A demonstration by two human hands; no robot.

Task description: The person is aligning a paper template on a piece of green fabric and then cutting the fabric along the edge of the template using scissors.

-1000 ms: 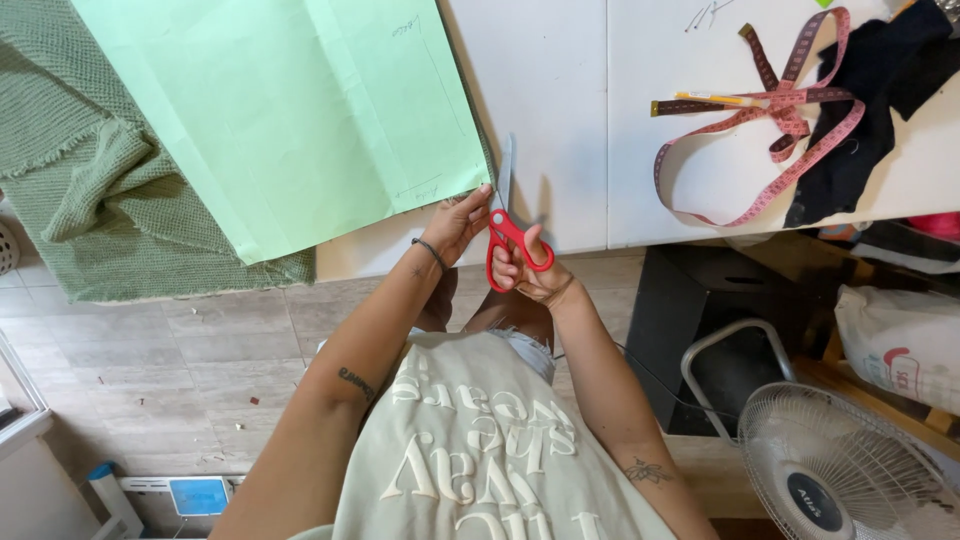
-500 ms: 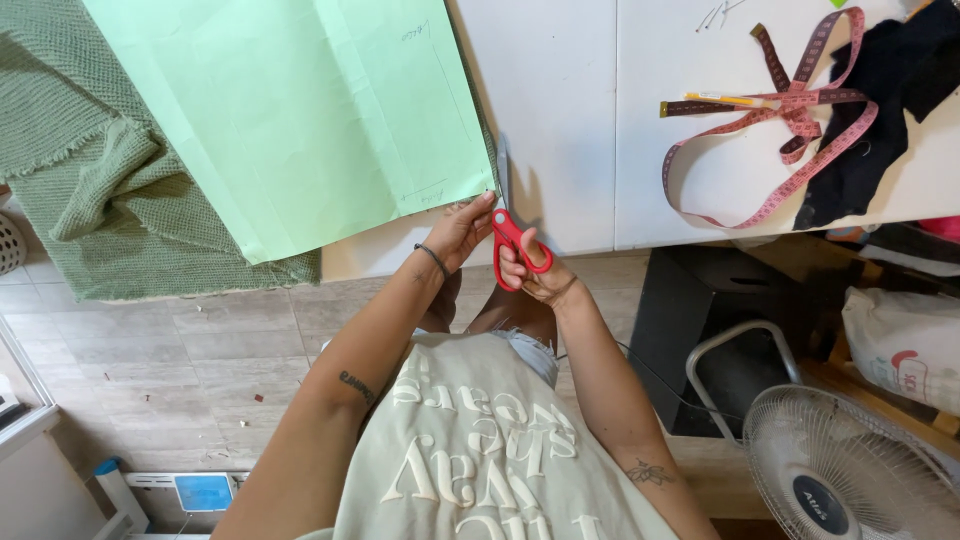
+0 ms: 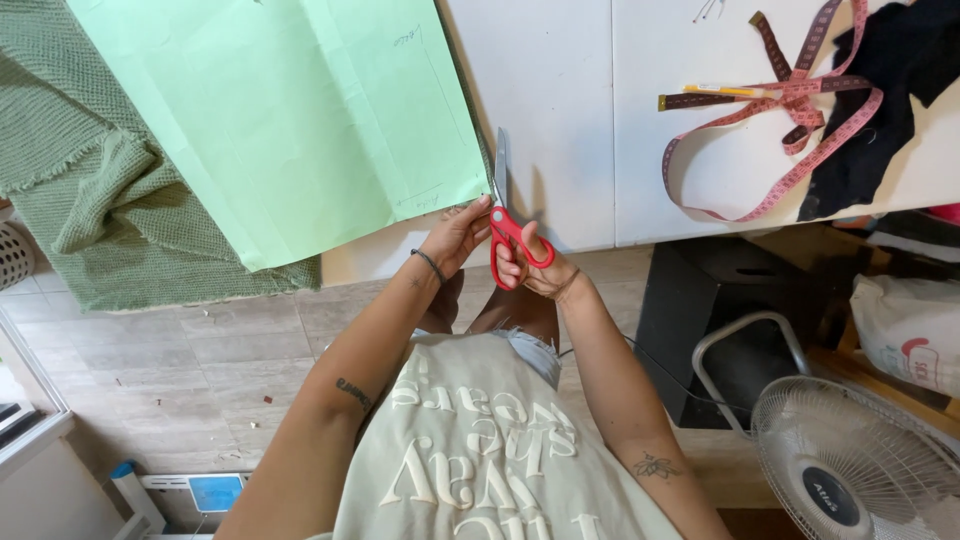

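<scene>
Head view, looking down over a white table (image 3: 560, 90).

Containers: one pale laundry-type basket (image 3: 12, 255) at the far left edge of the frame, on the floor; contents not visible. One white bag (image 3: 910, 325) at the right, below the table; contents cannot be told.

Counts: one pair of red-handled scissors (image 3: 505, 215); one sheet of light green paper (image 3: 290, 110); one piece of green woven fabric (image 3: 90, 190); one pink measuring tape (image 3: 790, 110); one piece of black cloth (image 3: 880, 90); one yellow pencil (image 3: 725, 91); one white fan (image 3: 860, 460).

Hands: right hand (image 3: 530, 265) is clenched through the scissor handles at the near edge of the table, blades pointing away along the paper's right edge. Left hand (image 3: 458, 235) grips the paper's near right corner, fingers curled on it, just beside the scissors.

Layout: the paper lies over the table's left part and overhangs the near edge; the woven fabric lies under it and hangs off the near left side. Tape, pencil and black cloth sit together near the far right corner, well apart from the hands. The fan stands on the floor at lower right.
</scene>
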